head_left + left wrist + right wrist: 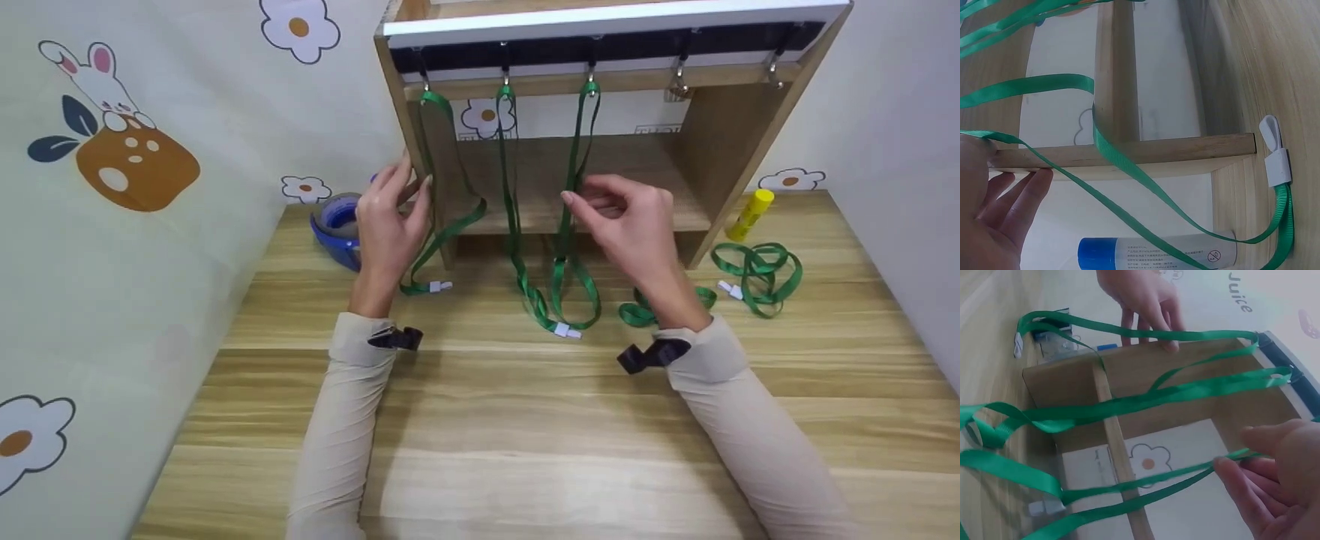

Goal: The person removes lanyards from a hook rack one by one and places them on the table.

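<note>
A wooden shelf rack [765, 112] has a row of metal hooks under its top. Three green lanyards hang from the left hooks: the left lanyard [469, 217], the middle lanyard [510, 202] and the third lanyard [582, 142]. Their lower ends, with white clips [568, 331], lie on the table. My left hand [394, 217] grips the rack's left side panel, fingers outside and thumb at the front edge beside the left lanyard. At the third lanyard, my right hand [634, 217] touches the strap with a fingertip; in the right wrist view its thumb and finger stand apart.
Two more green lanyards lie on the table at right, one loose lanyard [757, 277] and one partly behind my right wrist. A yellow glue stick [750, 215] stands by the rack's right side. A blue tape dispenser [335, 232] is left of the rack. Two right hooks [680, 84] carry nothing.
</note>
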`<state>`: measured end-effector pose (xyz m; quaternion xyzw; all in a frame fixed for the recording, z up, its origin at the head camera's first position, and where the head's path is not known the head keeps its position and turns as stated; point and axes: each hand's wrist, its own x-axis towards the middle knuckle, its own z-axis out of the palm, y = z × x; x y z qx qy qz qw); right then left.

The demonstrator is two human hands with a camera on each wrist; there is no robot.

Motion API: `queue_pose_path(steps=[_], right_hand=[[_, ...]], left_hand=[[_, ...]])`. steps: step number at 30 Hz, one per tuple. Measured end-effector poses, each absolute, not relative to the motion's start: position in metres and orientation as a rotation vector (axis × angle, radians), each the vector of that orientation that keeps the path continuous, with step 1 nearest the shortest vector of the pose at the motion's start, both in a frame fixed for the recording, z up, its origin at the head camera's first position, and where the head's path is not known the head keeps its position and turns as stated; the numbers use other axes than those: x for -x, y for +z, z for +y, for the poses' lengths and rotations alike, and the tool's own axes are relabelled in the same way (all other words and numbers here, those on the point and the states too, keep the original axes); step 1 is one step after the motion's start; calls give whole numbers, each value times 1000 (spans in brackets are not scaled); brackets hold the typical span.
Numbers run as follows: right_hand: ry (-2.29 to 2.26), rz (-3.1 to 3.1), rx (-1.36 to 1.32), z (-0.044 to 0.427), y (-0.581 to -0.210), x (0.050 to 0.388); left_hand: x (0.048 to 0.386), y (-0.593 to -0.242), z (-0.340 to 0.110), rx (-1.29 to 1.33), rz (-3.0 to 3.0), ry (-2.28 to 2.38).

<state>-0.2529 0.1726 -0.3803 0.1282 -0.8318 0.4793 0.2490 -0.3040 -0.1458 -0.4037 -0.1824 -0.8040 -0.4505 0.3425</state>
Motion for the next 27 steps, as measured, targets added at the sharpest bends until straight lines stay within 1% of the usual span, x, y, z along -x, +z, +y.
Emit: queue_pose_path(steps=[8,13,21,27], right_hand=[[1297,-2234,-291,171,-386,254],[1313,-2177,-297,172,-382,252],[1409,-2053,-536,179,-376,250],[1443,-1987,-607,181,-370,248]], left_hand=[[305,-405,-144,468,-2103,-1177],[306,-405,-144,483,-2087,-1153],[306,-405,-144,487,-2081,-1161],[305,-405,-146,476,-2095,-1165]])
